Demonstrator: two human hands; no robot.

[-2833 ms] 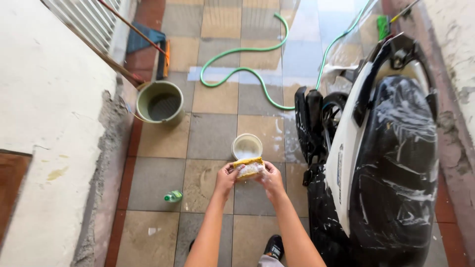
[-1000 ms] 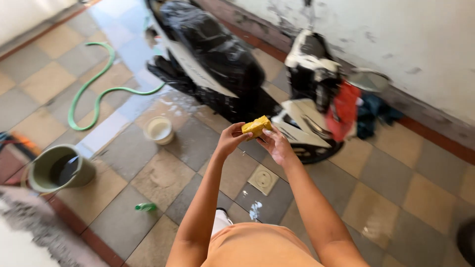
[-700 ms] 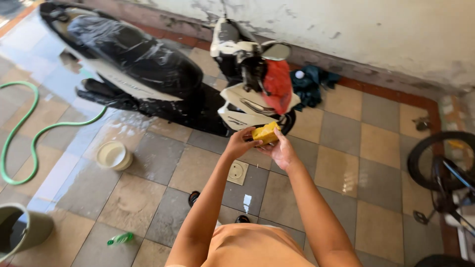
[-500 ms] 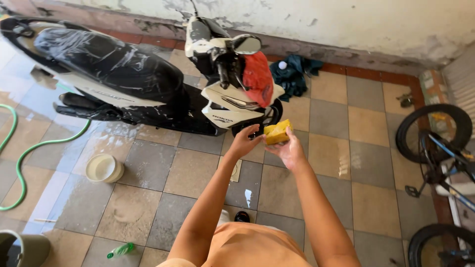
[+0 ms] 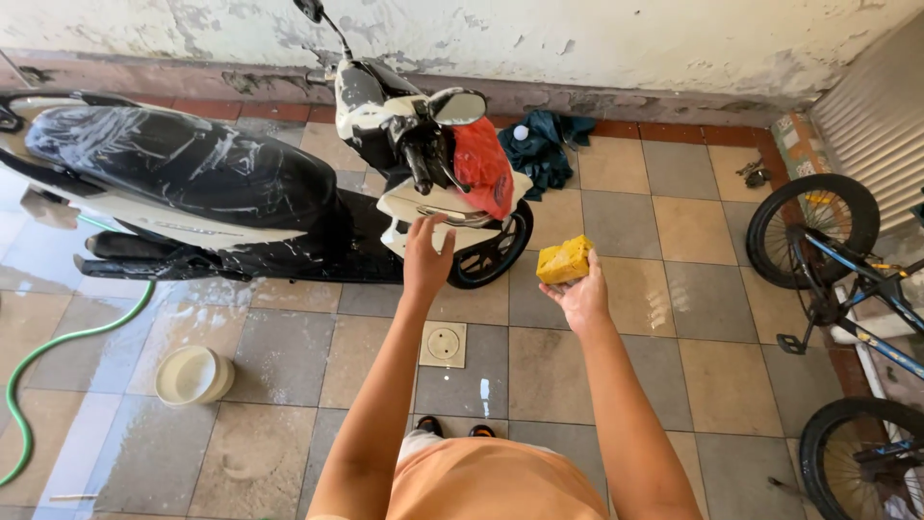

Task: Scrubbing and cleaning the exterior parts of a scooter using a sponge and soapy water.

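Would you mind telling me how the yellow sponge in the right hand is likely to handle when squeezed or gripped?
The yellow sponge probably feels light: the right hand carries it on open fingers alone. It likely squashes easily, being a soft-looking foam block. With the scooter streaked in suds, it may be wet and slippery.

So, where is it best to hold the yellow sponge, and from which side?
Hold the yellow sponge across its two broad faces, coming from below as the right hand does now: the block is flat-sided and soft, so a finger-and-thumb grip there sits steady.
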